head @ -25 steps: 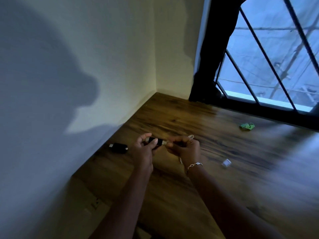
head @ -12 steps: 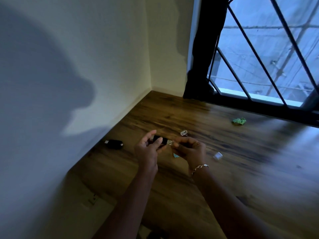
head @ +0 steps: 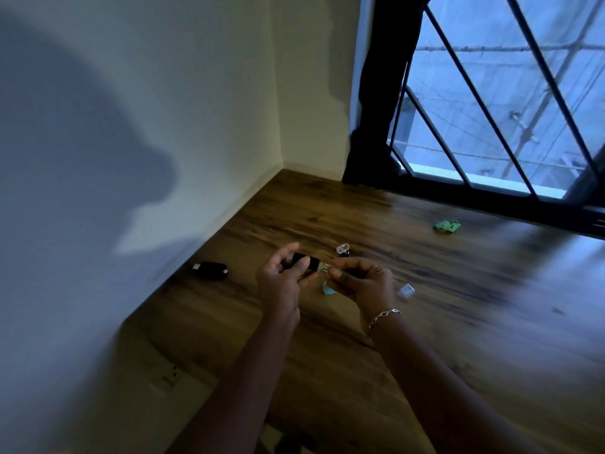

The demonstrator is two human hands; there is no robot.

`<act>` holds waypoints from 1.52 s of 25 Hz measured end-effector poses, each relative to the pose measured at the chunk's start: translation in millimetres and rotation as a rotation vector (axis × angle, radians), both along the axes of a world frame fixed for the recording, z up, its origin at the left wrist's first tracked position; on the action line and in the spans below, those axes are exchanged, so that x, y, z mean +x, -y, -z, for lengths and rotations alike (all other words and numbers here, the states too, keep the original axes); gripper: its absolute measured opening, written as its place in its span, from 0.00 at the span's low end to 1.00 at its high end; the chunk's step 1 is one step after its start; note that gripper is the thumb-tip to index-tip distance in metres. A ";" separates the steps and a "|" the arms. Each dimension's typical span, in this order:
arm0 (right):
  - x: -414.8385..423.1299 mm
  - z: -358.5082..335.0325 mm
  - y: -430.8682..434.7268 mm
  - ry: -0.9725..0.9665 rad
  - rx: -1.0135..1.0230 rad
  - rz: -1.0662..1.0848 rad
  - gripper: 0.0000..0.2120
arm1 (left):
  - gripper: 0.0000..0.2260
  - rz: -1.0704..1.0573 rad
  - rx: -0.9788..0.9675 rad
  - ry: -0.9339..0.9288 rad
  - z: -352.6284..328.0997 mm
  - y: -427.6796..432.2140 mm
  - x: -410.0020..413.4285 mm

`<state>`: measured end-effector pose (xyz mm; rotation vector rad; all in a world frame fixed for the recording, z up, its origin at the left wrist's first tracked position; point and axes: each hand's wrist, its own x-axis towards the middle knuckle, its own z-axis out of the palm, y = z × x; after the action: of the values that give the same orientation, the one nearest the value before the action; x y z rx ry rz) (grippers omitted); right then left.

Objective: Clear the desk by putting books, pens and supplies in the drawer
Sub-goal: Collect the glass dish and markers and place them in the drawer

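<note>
- The left hand (head: 281,283) holds the black stick (head: 306,262) between thumb and fingers, above the counter (head: 327,355). The forefinger is lifted a little.
- The right hand (head: 360,283) has curled fingers. Its thumb and forefinger pinch at the metal plug (head: 324,266) of the stick. I cannot tell if a cap is between them.
- I judge the step in hand is to close the stick with a cap before it goes to the drawer. The drawer is not in view.
- To do it well, I would keep the stick steady in the left hand, bring the cap straight along the plug, and push until it sits fully. A tilted cap can jam or slip out.
- One clear cap (head: 342,248) lies just behind the stick, and another clear cap (head: 406,290) lies to its right, past the right hand.
- A second black stick (head: 211,270) lies to the left of the held stick, near the wall. It also needs to go away.
- A green crumpled piece (head: 447,225) lies far right of the stick, near the window.
</note>
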<state>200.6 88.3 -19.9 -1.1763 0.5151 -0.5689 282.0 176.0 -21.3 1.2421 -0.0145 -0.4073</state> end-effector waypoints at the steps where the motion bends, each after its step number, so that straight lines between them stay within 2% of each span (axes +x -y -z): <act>1: -1.0 0.6 0.9 -0.001 0.006 0.000 0.09 | 0.13 0.001 -0.005 -0.007 -0.1 0.7 -0.6; 7: -5.1 -1.6 5.7 -0.001 0.062 -0.026 0.08 | 0.13 0.068 -0.036 -0.045 -6.0 4.9 -6.6; 12: -6.8 -0.2 12.4 0.059 0.190 -0.014 0.08 | 0.14 0.029 -0.058 -0.067 -7.4 5.6 -1.5; 22: -9.6 -1.1 16.1 0.021 0.188 -0.066 0.08 | 0.14 0.069 -0.073 -0.056 -8.8 11.8 -4.2; 29: -8.3 1.1 19.6 0.036 0.221 -0.075 0.09 | 0.08 0.146 -0.178 -0.254 -7.6 12.2 -0.7; 38: -9.2 -2.6 17.5 0.031 0.247 -0.098 0.10 | 0.05 0.204 -0.193 -0.360 -3.5 11.3 2.9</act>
<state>191.3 70.8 -17.3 -0.9508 0.4842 -0.4252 284.9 164.7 -17.7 0.9667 0.1249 -0.7845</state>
